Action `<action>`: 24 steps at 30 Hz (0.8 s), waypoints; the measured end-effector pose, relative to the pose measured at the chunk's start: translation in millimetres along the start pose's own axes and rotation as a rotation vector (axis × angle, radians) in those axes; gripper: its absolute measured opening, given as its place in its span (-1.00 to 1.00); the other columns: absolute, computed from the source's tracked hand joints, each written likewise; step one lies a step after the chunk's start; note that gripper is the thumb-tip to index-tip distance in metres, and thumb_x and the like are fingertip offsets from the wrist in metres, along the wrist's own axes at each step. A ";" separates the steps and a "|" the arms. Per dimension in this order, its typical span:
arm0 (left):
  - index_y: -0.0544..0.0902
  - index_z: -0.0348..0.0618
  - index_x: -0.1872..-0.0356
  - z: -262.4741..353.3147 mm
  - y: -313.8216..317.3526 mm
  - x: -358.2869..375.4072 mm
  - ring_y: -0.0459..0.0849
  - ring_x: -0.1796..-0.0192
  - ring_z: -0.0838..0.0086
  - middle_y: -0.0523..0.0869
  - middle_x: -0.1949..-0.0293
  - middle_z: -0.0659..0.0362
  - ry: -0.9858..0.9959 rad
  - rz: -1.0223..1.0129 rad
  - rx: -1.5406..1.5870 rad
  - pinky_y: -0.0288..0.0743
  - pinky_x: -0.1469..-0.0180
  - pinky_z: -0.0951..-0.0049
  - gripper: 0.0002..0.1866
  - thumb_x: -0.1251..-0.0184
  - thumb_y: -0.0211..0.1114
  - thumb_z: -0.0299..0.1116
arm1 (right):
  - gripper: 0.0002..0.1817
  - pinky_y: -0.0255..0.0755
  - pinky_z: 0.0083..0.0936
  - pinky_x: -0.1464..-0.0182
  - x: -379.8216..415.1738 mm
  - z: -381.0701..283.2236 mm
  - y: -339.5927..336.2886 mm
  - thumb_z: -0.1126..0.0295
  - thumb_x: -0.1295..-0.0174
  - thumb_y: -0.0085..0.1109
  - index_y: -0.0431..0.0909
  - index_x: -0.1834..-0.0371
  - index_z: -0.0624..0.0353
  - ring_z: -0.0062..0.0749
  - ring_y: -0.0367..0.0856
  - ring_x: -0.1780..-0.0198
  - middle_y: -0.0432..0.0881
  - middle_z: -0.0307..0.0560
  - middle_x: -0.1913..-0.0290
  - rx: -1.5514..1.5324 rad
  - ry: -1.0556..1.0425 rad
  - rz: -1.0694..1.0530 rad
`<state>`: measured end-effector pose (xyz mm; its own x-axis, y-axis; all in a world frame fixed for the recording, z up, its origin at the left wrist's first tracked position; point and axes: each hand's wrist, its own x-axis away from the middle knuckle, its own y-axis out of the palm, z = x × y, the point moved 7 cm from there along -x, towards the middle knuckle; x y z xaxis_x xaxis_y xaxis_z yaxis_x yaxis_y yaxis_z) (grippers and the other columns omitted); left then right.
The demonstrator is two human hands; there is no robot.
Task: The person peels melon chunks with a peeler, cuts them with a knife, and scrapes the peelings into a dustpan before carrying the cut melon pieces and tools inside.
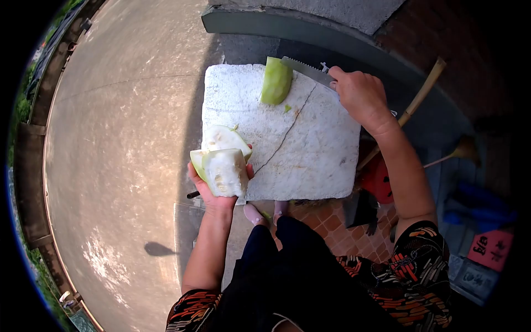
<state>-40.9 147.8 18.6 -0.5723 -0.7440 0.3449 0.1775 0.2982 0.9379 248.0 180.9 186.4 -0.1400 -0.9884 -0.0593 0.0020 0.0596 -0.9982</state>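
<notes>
Several pieces of a pale green gourd with white flesh [225, 171] rest in my left hand [215, 196], whose fingers curl round them at the lower left edge of a white slab [315, 149]. My right hand [359, 94] is closed on the handle of a saw-toothed knife [307, 68] above the slab's upper right. The blade's tip touches or overlaps the top of a peeled green gourd piece [276, 81] on the slab's upper edge. Near that piece lies a small green scrap [287, 108].
A concrete ledge [276, 23] runs behind the slab. To the right are a bamboo pole [423, 91], a red object [378, 180], a blue item [478, 205] and a pink sign [490, 249]. Tiled floor [354, 235] shows below, sunlit concrete [127, 122] at left.
</notes>
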 end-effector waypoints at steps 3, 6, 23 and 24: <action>0.27 0.18 -0.47 5.0 -11.1 9.1 0.37 -0.36 -0.22 0.37 -0.41 -0.08 0.010 0.040 -0.024 0.42 -0.10 -0.34 0.02 0.02 0.19 0.49 | -0.86 0.51 -0.11 0.16 -22.0 -15.3 -15.4 0.33 -0.32 0.11 0.57 0.26 0.15 0.09 0.68 0.25 0.69 0.09 0.39 0.158 -0.177 -0.087; 0.28 0.18 -0.47 8.5 -26.3 5.8 0.40 -0.33 -0.21 0.40 -0.40 -0.06 0.012 0.049 -0.028 0.43 -0.09 -0.35 0.02 0.03 0.19 0.49 | -0.88 0.53 -0.12 0.15 -45.9 -33.5 -8.9 0.46 -0.23 0.06 0.61 0.30 0.20 0.05 0.70 0.22 0.69 0.11 0.36 0.291 -0.300 -0.156; 0.20 0.21 -0.51 5.8 -55.9 2.7 0.29 -0.39 -0.23 0.29 -0.45 -0.11 -0.004 0.007 -0.018 0.39 -0.08 -0.37 0.03 -0.01 0.20 0.46 | -0.82 0.55 -0.11 0.05 -73.8 -34.6 25.4 0.51 -0.11 0.10 0.67 0.30 0.32 0.06 0.71 0.13 0.71 0.19 0.24 0.361 -0.067 -0.716; 0.20 0.21 -0.52 6.0 -58.9 1.6 0.29 -0.39 -0.23 0.28 -0.46 -0.11 0.008 0.006 -0.022 0.39 -0.08 -0.36 0.03 -0.01 0.20 0.46 | -0.82 0.55 -0.11 0.03 -72.2 -23.8 40.8 0.49 -0.13 0.12 0.65 0.26 0.31 0.05 0.70 0.12 0.71 0.18 0.22 0.305 -0.133 -0.654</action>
<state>-57.2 132.6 -36.3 -0.5651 -0.7468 0.3506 0.1988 0.2892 0.9364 234.6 258.0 150.0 -0.0858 -0.8183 0.5683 0.2372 -0.5708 -0.7861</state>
